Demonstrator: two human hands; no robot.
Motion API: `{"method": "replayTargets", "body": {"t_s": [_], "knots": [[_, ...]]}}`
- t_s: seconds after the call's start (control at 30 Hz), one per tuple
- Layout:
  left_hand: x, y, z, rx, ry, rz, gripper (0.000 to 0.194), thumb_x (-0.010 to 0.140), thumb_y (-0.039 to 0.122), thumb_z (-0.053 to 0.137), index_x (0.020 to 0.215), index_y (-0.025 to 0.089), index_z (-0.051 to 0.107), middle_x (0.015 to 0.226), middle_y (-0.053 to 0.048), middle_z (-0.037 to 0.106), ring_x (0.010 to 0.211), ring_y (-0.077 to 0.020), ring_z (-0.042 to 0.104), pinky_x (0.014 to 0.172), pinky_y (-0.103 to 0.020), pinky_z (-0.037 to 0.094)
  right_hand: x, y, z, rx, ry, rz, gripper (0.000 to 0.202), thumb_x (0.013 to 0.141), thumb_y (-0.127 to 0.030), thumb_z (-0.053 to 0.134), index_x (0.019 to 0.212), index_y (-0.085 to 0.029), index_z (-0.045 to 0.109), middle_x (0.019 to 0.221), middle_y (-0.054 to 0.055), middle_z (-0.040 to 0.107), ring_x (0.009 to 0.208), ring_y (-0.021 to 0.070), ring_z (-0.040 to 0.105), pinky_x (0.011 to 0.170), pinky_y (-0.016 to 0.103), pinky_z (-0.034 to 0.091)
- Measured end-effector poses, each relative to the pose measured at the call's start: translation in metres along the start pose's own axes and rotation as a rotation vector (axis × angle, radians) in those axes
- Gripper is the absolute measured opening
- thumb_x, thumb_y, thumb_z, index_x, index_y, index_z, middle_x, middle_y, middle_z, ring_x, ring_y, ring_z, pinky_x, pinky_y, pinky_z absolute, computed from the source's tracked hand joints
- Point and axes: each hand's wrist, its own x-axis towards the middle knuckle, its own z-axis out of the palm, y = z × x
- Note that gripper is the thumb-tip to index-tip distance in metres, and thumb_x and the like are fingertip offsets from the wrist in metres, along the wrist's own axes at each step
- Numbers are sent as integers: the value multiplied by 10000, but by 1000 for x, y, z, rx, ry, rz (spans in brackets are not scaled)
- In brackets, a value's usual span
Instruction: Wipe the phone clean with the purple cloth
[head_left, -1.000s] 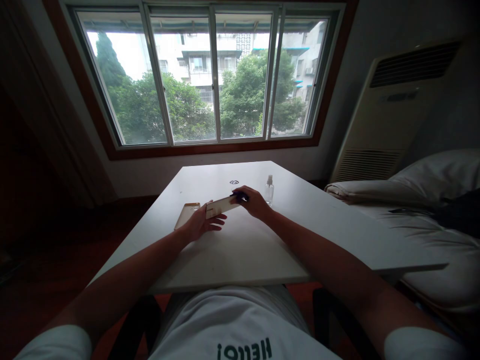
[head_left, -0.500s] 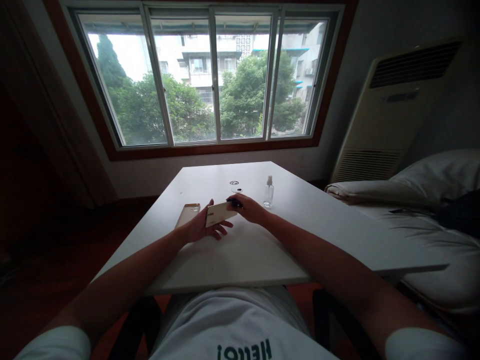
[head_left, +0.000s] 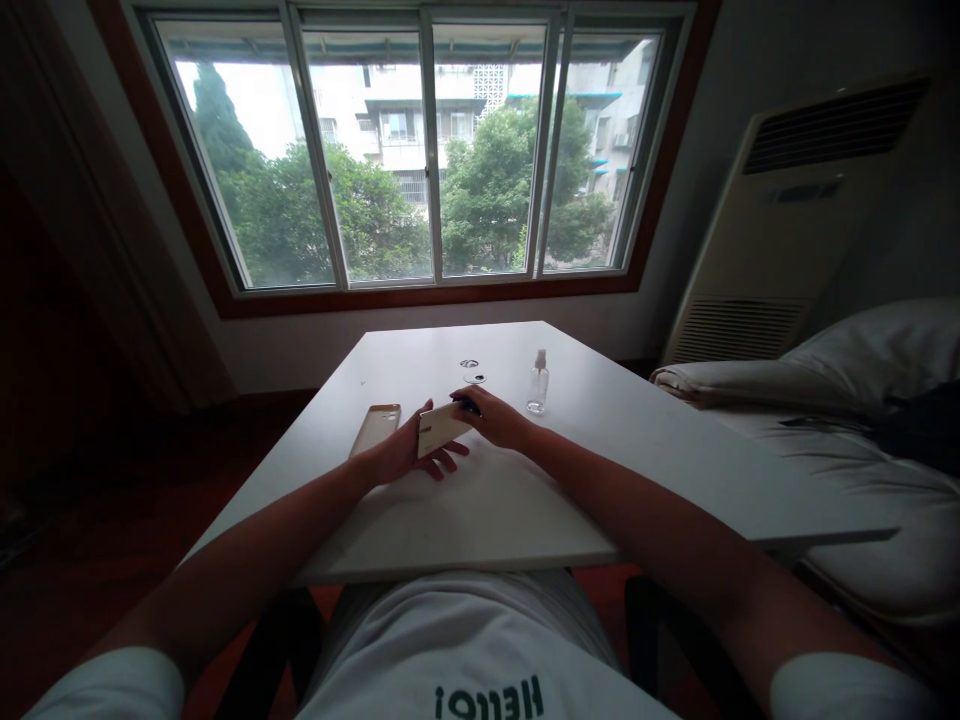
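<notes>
A pale phone [head_left: 441, 431] is tilted above the white table, between my two hands. My left hand [head_left: 409, 450] supports it at its left end, thumb at the edge and fingers spread beneath. At the phone's upper right end, my right hand [head_left: 491, 414] has its fingers curled round a small dark thing pressed to the phone; what it is, I cannot make out. A tan phone case [head_left: 376, 430] lies just left of my left hand, partly hidden by it. Beyond my right hand stands a clear spray bottle [head_left: 538, 385].
On the white table [head_left: 465, 530], two small round items [head_left: 474, 379] lie past my hands. The table's near edge is close to my body. A bed or sofa with pale covers [head_left: 825, 480] is at the right, below an air conditioner [head_left: 780, 230]. A window is ahead.
The phone has tilted a little and shifted slightly to the right with my left hand. My right hand has barely moved and stays at the phone's upper right end.
</notes>
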Motion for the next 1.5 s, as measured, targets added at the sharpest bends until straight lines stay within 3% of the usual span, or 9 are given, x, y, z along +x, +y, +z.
{"method": "replayTargets", "body": {"t_s": [0.23, 0.33, 0.43, 0.57, 0.7, 0.87, 1.0, 1.27, 1.5], "knots": [[1, -3, 1, 21, 2, 38, 860, 937, 783, 272, 1356, 109, 605, 1257, -264, 673, 817, -266, 710, 601, -311, 556, -1, -14, -1, -33, -2, -27, 474, 1014, -477, 492, 1411, -220, 531, 1374, 137, 561, 1254, 277, 552, 1063, 491, 486], [3, -6, 0, -11, 7, 65, 916, 905, 827, 229, 1372, 126, 587, 1231, -256, 684, 816, -287, 723, 572, -321, 555, -1, -18, 2, -91, -24, -38, 555, 1021, -525, 449, 1483, -218, 457, 1509, 145, 462, 1479, 331, 331, 1169, 572, 377], [5, -7, -2, -75, 55, 79, 954, 878, 853, 195, 1362, 124, 575, 1146, -228, 704, 814, -301, 726, 567, -351, 574, -2, -24, 5, -152, -40, -114, 632, 997, -561, 486, 1509, -196, 420, 1562, 148, 414, 1553, 358, 155, 1207, 627, 297], [5, -7, -3, -181, 65, 133, 918, 874, 851, 231, 1405, 166, 532, 1007, -147, 694, 753, -255, 702, 599, -374, 601, -5, -39, 11, -212, -59, -257, 654, 974, -562, 541, 1504, -191, 438, 1544, 147, 443, 1562, 353, 146, 1252, 634, 189], [5, -7, -1, -242, 84, 148, 900, 877, 846, 263, 1406, 174, 544, 1046, -147, 693, 695, -234, 689, 566, -349, 584, -7, -54, 17, -239, -97, -339, 758, 944, -589, 581, 1542, -164, 389, 1567, 168, 413, 1568, 360, 117, 1261, 627, 169], [8, -9, 0, -319, 177, 163, 864, 889, 826, 343, 1350, 145, 605, 1045, -156, 735, 920, -291, 725, 687, -342, 601, -9, -61, 26, -254, -161, -421, 1033, 893, -638, 629, 1640, -144, 113, 1666, 204, 207, 1574, 367, 34, 1259, 627, 173], [8, -8, 4, -411, 212, 151, 850, 878, 834, 366, 1290, 144, 642, 1077, -160, 749, 999, -311, 719, 769, -395, 613, -10, -62, 35, -289, -220, -458, 1134, 897, -673, 595, 1633, -91, -41, 1676, 242, 71, 1572, 362, 12, 1274, 582, 158], [4, 0, 15, -446, 237, 159, 771, 889, 776, 473, 1266, 131, 663, 1080, -171, 752, 1032, -315, 719, 853, -417, 603, -7, -50, 32, -354, -257, -395, 923, 996, -603, 469, 1639, -142, -4, 1677, 200, 75, 1574, 327, 28, 1265, 609, 81], [4, -2, 13, -419, 247, 164, 745, 856, 771, 552, 1256, 155, 675, 1098, -160, 750, 1045, -324, 713, 834, -409, 603, -5, -42, 30, -330, -257, -348, 899, 1010, -594, 443, 1632, -183, -59, 1685, 158, 65, 1575, 315, 24, 1262, 603, 81]]}}
